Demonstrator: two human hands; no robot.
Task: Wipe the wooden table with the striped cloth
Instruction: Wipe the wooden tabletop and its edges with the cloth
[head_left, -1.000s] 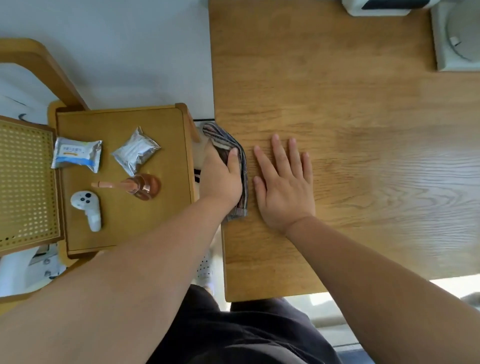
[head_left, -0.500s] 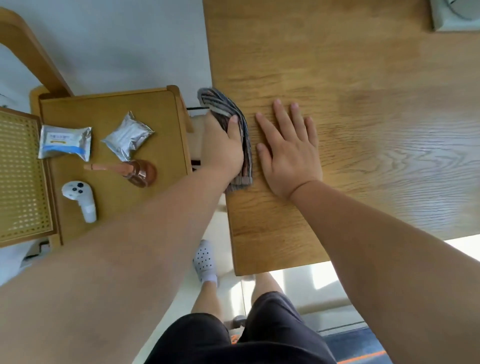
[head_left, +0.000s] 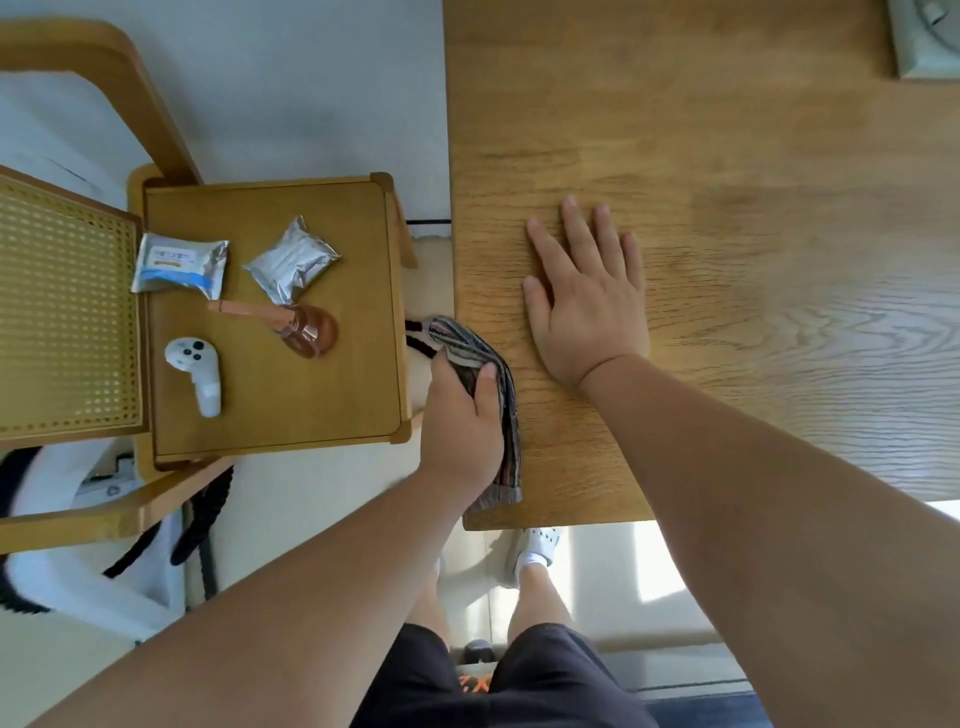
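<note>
Currently the striped cloth (head_left: 464, 340) is gripped by the left hand (head_left: 462, 422); the right hand (head_left: 588, 306) is laid flat, fingers straight, on the wooden table (head_left: 727, 156). A silver packet (head_left: 291, 260), controller (head_left: 195, 370) and bottle (head_left: 307, 330) are held in a tray (head_left: 337, 410).

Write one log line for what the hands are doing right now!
left hand: grips striped cloth at table edge | right hand: flat on wooden table | step: wiping

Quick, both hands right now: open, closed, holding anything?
Left hand: closed, gripping the multicoloured striped cloth at the wooden table's left edge.
Right hand: open, flat on the table.
</note>
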